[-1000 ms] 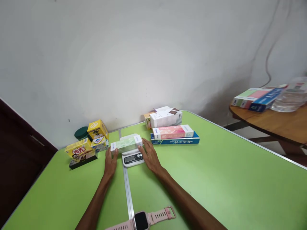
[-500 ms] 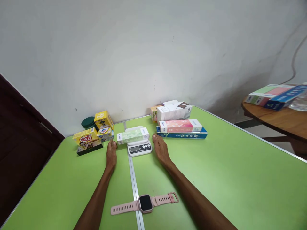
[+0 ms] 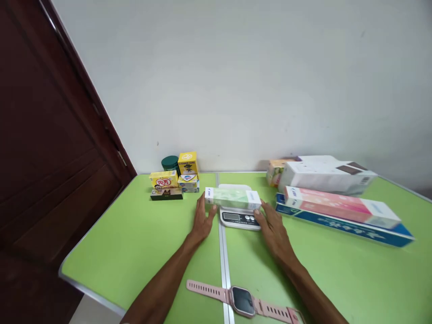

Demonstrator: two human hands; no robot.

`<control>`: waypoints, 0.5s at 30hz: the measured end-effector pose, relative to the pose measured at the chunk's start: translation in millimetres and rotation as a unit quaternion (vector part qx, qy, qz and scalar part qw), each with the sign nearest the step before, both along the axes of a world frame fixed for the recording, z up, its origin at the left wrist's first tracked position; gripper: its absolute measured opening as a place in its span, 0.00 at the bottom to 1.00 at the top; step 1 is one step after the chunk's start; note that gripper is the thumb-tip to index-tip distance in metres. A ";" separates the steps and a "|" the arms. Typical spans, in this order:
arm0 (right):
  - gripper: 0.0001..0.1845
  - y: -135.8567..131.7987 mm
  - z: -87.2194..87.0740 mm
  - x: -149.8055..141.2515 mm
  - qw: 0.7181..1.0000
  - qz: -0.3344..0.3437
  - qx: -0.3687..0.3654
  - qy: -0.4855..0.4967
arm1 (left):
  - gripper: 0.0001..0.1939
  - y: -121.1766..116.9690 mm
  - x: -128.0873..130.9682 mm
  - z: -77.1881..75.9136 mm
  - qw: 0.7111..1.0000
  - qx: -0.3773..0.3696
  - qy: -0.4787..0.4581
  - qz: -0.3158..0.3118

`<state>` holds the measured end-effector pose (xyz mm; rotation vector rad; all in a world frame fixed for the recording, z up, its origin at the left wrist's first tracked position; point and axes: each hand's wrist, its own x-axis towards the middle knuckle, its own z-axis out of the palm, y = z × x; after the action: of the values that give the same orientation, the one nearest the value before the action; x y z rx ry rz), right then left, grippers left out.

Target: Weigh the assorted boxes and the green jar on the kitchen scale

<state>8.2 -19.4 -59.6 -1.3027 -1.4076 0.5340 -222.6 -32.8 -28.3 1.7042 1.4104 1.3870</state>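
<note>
A green-and-white toothpaste box (image 3: 232, 198) lies crosswise on the white kitchen scale (image 3: 239, 221), covering part of its platform; the scale's display and buttons show in front. My left hand (image 3: 202, 220) is at the box's left end, fingers along the end and thumb at the front lower edge. At the right end, my right hand (image 3: 272, 225) holds the box the same way, its thumb beside the scale's buttons. A pink smartwatch (image 3: 243, 300) lies stretched out on the table nearer to me, between my forearms.
On the left stand small yellow boxes (image 3: 164, 180), a black box (image 3: 167, 194) and a green-lidded jar (image 3: 169, 162). To the right, a pink box (image 3: 340, 206) rests on a blue box (image 3: 347, 225), with white boxes (image 3: 317, 177) behind. A metal seam splits the green table (image 3: 135, 234).
My view has swung left, bringing the door in and the side table out of sight. Both hands have closed in from beside the scale onto the toothpaste box's ends.
</note>
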 end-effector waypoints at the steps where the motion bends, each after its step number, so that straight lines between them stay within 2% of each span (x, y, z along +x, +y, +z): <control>1: 0.41 -2.9 2.7 -2.1 1.000 0.003 0.002 -0.004 | 0.37 -2.3 -0.1 1.0 1.000 0.005 -0.004 0.009; 4: 0.39 -10.8 20.8 -19.0 1.000 0.018 0.021 -0.010 | 0.37 -5.9 -6.3 7.6 0.997 0.035 -0.015 0.066; 7: 0.38 -7.4 42.9 -55.6 0.999 0.031 0.036 0.003 | 0.35 -1.5 -27.7 18.9 0.987 0.066 -0.025 0.146; 11: 0.38 13.7 57.3 -127.0 0.992 0.118 0.042 0.027 | 0.32 10.3 -84.9 29.8 0.960 0.082 -0.038 0.266; 15: 0.46 36.0 53.4 -202.0 0.979 0.199 0.019 0.026 | 0.30 17.1 -152.4 26.8 0.927 0.050 -0.035 0.369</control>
<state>-193.8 16.7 -6.2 -0.9687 -1.6358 0.7979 -374.9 -15.7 -1.5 1.1830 2.0866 1.8994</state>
